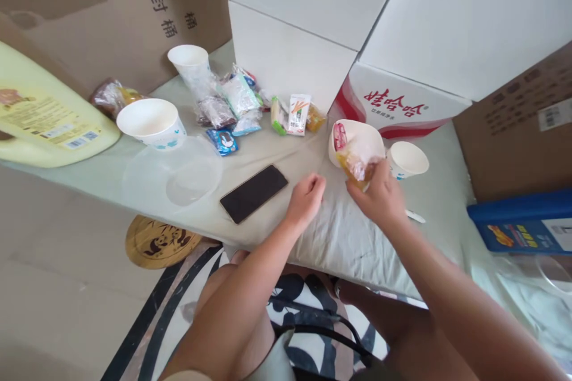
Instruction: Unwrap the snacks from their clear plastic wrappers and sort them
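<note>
My right hand (379,193) is closed on a shiny clear-and-yellow snack packet (355,168) at the front rim of a white bowl (379,130). A pink-red wrapper (340,136) shows inside that bowl at its left. Just right of the hand stands a white paper cup (409,159). My left hand (307,195) rests on the cloth in a loose fist; whether anything is inside it is hidden. A black phone (254,193) lies to its left. Behind the phone are a white packet with an orange carrot print (298,114) and a green-and-white packet (279,115).
Several wrapped snacks (232,101) are heaped at the back beside a paper cup (188,56). A paper bowl (152,124), a clear plastic lid (172,172) and a large yellow jug (53,113) stand left. White boxes (295,53) and cartons wall the back. A round wooden stool (161,242) is below.
</note>
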Demonstrator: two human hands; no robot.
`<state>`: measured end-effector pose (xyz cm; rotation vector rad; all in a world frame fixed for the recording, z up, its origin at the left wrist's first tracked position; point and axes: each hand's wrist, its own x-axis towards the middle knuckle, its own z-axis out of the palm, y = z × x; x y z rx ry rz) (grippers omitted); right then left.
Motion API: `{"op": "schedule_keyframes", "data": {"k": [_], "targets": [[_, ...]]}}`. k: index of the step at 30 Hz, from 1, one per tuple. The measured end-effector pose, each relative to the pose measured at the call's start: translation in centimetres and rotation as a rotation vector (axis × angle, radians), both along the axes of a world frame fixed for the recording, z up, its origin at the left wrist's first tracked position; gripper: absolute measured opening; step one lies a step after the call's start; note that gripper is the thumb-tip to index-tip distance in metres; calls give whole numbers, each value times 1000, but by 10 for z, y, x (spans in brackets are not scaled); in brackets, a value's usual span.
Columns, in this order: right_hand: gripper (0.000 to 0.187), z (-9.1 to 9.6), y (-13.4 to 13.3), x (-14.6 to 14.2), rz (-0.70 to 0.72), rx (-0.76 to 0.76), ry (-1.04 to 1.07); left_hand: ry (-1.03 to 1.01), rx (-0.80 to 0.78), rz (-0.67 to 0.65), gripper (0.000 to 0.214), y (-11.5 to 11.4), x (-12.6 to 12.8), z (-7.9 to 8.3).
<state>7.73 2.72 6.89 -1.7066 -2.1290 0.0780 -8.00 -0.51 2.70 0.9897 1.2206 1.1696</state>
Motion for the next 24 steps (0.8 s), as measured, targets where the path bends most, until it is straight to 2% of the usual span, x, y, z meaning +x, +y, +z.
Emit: {"op": "schedule_keyframes", "data": {"k": [2,4,5,7,9,11,13,15,17,20,24], "targets": [[44,-10,-22,11,-24,-50,-5,-232,-48,-37,30,0,7,-1],[41,-14,-40,17,35,-113,-9,-390,-69,-125,56,1,17,-4],[40,-13,-46,21,93,-136,22,-430,-77,-123,61,2,22,-5],[35,-8,-54,36,181,-152,177,-471,-103,-26,56,7,27,-7],[29,-5,-57,60,157,-117,369,-512,-172,43,41,13,27,-6],[28,-9,-59,82,111,-67,442,-554,-270,4,29,18,25,-3],[38,-20,-60,93,166,-57,415,-574,-367,-98,25,18,24,0],[50,-32,-61,91,299,-102,375,-573,-403,-174,26,16,28,0],[41,-41,-60,82,413,-119,375,-552,-360,-184,34,12,33,-2],[18,-45,-56,72,532,-10,484,-500,-262,-167,56,8,39,-4],[19,-41,-55,73,578,44,625,-497,-244,-253,72,9,36,-3]]}}
